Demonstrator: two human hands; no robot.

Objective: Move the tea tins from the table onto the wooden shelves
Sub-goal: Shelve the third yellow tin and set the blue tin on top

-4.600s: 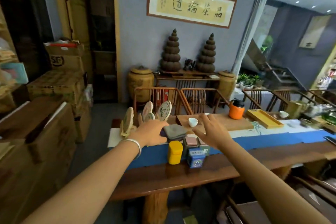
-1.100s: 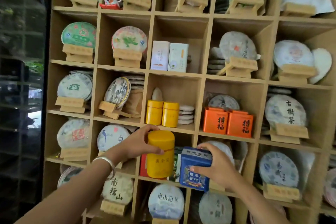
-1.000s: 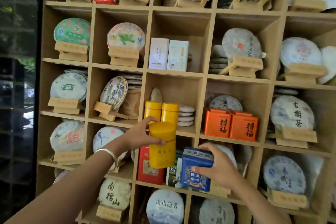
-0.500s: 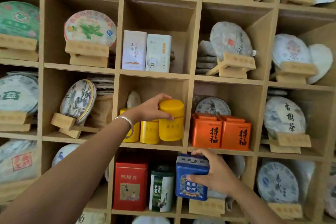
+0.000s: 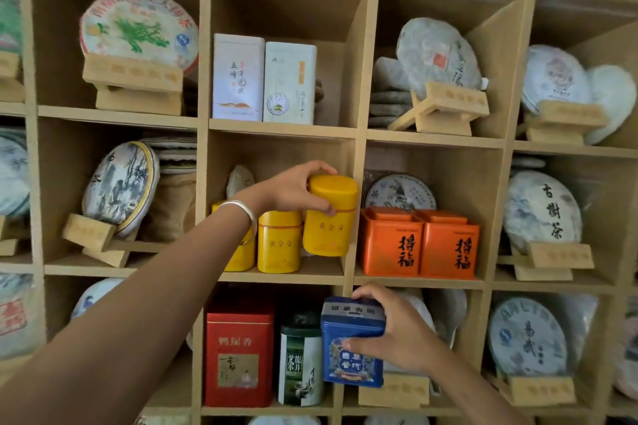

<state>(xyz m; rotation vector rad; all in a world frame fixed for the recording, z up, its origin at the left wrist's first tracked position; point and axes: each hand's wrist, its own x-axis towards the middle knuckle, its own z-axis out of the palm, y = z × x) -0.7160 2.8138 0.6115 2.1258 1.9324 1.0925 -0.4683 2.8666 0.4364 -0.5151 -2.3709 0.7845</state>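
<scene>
My left hand (image 5: 293,188) grips the lid of a yellow tea tin (image 5: 329,217) at the right side of the middle cubby of the wooden shelves (image 5: 360,134). The tin sits slightly raised beside two matching yellow tins (image 5: 279,241). Below, my right hand (image 5: 397,331) holds a blue square tea tin (image 5: 352,342) in front of the lower cubby, next to a green-white tin (image 5: 299,362) and a red tin (image 5: 239,352).
Two orange tins (image 5: 419,245) fill the cubby right of the yellow ones. Two white boxes (image 5: 264,81) stand in the cubby above. Round tea cakes on wooden stands (image 5: 136,34) occupy most other cubbies. A wooden stand (image 5: 393,390) lies under the blue tin.
My left hand lifted the yellow tin from chest height into the middle cubby beside the two others. My right hand with the blue tin moved closer to the lower cubby.
</scene>
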